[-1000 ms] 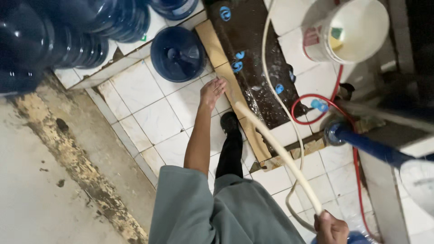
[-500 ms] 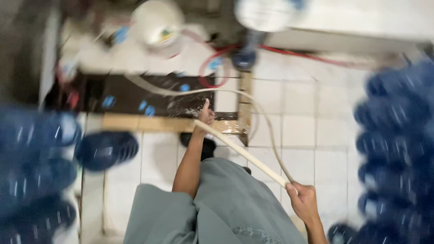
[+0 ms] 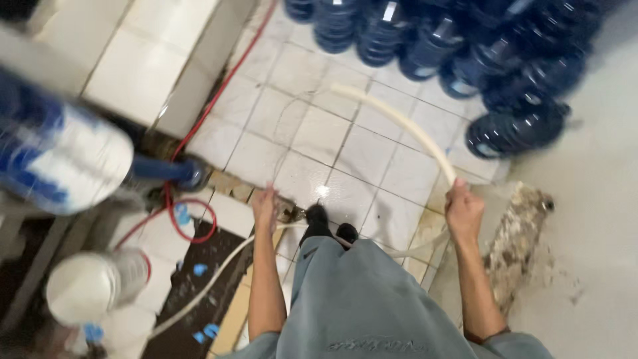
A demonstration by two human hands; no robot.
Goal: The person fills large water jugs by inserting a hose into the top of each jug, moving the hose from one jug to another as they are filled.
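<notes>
I see view swung since half second ago: blue water jugs (image 3: pixel 465 60) now top right, tiled floor (image 3: pixel 319 133) ahead. Right hand (image 3: pixel 463 209) clamped on cream hose (image 3: pixel 405 126), hose arcing up over floor. Left hand (image 3: pixel 266 206) fingers loosely apart, low beside hose run. Jug contents: cannot tell. White bucket (image 3: pixel 90 286) lower left, blurred.
</notes>
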